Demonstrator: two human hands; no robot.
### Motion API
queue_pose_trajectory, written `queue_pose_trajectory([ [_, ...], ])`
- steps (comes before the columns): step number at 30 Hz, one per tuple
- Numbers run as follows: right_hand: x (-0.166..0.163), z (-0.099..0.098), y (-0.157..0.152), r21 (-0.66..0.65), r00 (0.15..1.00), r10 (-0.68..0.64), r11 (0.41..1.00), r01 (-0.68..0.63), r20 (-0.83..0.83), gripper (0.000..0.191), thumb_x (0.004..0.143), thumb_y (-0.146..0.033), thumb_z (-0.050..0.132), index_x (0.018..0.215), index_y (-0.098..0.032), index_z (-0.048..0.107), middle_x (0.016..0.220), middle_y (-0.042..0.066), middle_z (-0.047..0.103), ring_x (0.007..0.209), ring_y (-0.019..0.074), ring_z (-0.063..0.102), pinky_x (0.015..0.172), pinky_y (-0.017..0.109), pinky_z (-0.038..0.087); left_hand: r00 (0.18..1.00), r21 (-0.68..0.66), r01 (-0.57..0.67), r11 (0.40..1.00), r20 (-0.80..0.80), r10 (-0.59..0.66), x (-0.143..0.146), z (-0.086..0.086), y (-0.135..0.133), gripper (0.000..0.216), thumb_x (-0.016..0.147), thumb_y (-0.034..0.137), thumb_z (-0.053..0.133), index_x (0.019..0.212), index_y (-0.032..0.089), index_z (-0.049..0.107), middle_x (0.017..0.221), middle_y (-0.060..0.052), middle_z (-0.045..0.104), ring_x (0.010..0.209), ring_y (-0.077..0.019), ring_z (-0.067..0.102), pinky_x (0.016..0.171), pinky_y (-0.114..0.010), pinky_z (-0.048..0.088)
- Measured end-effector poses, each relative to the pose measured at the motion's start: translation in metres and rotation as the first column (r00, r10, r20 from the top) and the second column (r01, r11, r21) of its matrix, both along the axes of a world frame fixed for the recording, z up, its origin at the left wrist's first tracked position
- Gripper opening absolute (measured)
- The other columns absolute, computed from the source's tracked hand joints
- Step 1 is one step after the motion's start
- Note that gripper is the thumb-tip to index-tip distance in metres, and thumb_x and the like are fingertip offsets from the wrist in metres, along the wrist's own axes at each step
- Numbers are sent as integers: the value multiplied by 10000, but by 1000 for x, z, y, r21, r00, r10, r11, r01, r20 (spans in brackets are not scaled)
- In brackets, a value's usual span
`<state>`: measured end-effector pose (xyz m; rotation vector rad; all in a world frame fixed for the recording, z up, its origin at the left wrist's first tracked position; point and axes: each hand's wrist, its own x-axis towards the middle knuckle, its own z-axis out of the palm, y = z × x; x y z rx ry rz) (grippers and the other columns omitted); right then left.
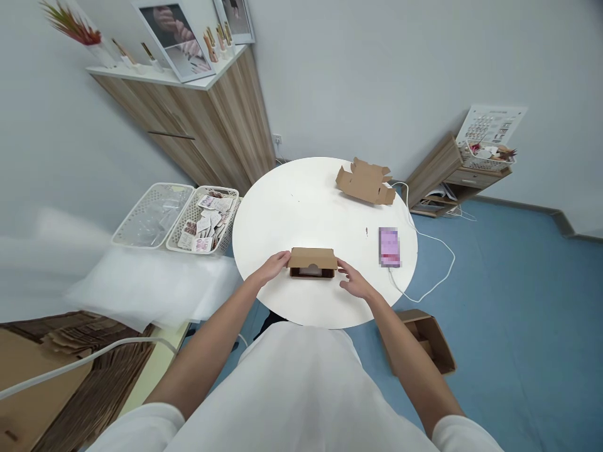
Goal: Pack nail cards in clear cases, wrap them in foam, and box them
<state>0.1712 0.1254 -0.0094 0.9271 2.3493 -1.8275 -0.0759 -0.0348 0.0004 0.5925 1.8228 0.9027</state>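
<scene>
A small brown cardboard box (312, 257) sits on the white round table (282, 207), near its front edge. Its lid is partly lowered, and something pale shows through the gap at the front. My left hand (274, 266) is closed at the left end of the lid, fingers together on its corner. At the opposite end, my right hand (355, 282) has its fingers apart, the foremost fingertips touching the lid's right edge. Farther back on the table lies an unfolded cardboard box blank (366, 181). A blurred-out purple phone-like object (389, 247) with a white cable lies to the right.
Left of the table are two white plastic baskets, one with clear bags (153, 216), one with small printed packets (207, 223). Stacked flat cardboard (94, 376) fills the lower left. An open carton (426, 342) stands on the floor at right. A wooden cabinet (226, 113) stands behind.
</scene>
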Motion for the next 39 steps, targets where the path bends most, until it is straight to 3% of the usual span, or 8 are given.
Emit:
queue_pose_trajectory([
  [4,1,9,-3,81,999,-25,996,28,-34,753,644,-108,450,1324,-358,246,1357,45,324,1117,224,458,878,428,397,992,71,-18,997,-127,27,6,-1,7,525,768,555,412,1177,237,500,1217,-76,526,1053,-229,512,846,-323,412],
  [10,-5,8,-17,36,997,-73,997,74,-39,468,708,-166,404,1161,-274,446,1206,51,423,917,147,542,821,346,427,909,-24,151,988,-390,-149,15,-16,2,511,751,464,467,1188,199,486,1195,-114,513,851,-215,591,770,-332,435],
  [15,-9,-12,-32,0,983,-185,983,185,13,304,770,-318,408,1051,-228,482,1024,26,509,711,110,538,735,319,440,834,-104,142,984,-523,-176,31,-33,-8,651,743,437,492,1302,154,314,1216,-152,485,1081,-268,491,824,-349,402],
  [19,-7,-23,-34,23,971,-235,972,234,42,432,710,-350,525,1120,-250,437,882,-6,516,576,93,474,605,287,432,861,-126,103,987,-486,-152,37,-39,-12,674,754,481,472,1310,149,288,1213,-156,488,1036,-261,521,816,-347,402],
  [23,-3,-30,-30,-28,990,-136,990,137,33,722,580,-279,669,1231,-266,358,888,-6,481,554,80,425,553,260,420,913,-86,97,992,-389,-123,34,-38,-12,641,754,494,467,1285,159,337,1149,-129,539,925,-234,568,776,-337,423],
  [30,-9,-36,-22,274,993,-118,954,122,-30,456,664,-191,516,1113,-232,454,1036,58,457,841,169,493,755,344,435,957,-25,70,997,-281,-74,28,-35,-8,535,752,514,459,1197,217,458,1071,-74,580,780,-190,591,718,-313,448],
  [34,-6,-28,-20,404,998,-56,914,48,8,573,662,-177,504,1212,-261,370,1240,73,397,1134,237,386,919,418,337,918,-49,19,999,-394,-36,30,-36,-11,640,740,505,491,1273,174,362,1177,-128,502,885,-211,568,770,-327,434],
  [39,-4,-26,-25,450,988,64,885,-121,139,646,673,-262,574,1266,-309,320,1276,69,409,1154,265,390,955,475,252,808,12,129,992,-581,-98,40,-40,-24,634,742,495,504,1292,223,342,1204,-115,461,1070,-252,476,857,-373,393],
])
